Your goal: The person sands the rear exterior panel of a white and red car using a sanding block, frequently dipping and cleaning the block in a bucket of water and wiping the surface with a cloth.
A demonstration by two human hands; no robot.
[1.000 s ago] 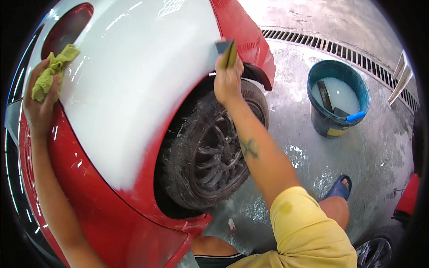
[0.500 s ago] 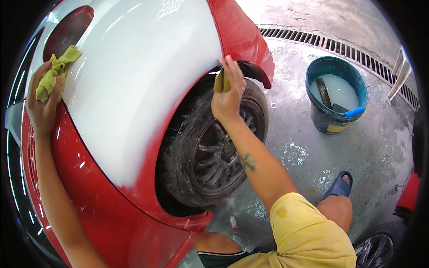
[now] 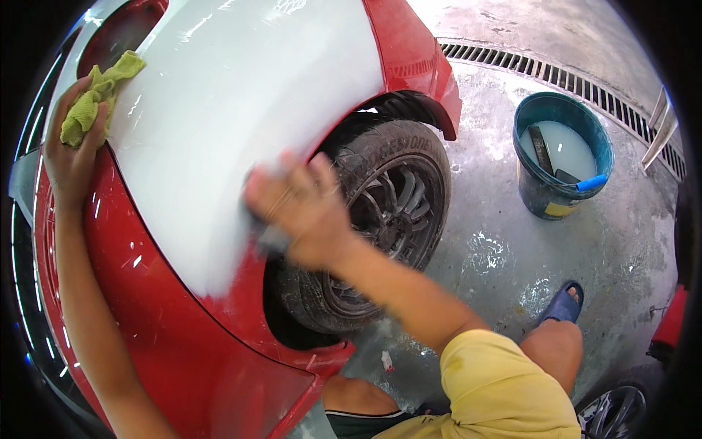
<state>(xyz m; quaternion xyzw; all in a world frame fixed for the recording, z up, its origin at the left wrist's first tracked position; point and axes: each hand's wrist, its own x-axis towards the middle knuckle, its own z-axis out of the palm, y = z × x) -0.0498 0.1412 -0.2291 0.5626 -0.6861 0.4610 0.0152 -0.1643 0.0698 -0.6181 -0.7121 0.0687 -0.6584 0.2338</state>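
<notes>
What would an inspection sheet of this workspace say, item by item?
Surface: red car body with a broad white patch beside the wheel.
Things in use: green cloth; blurred dark object.
Clutter: small scrap on the wet-looking floor.
Hands: left hand holds the cloth; right hand is blurred over the dark object, grip unclear.
Cables: nothing seen.
Surroundings: bucket of cloudy liquid, blue item at its rim; drain grate.

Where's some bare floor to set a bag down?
Between the car wheel and the bucket, down to the blue slipper, lies bare, wet-looking floor; more lies beyond the drain grate. It's crowded where the right hand overlaps the white panel and wheel, and inside the bucket.
</notes>
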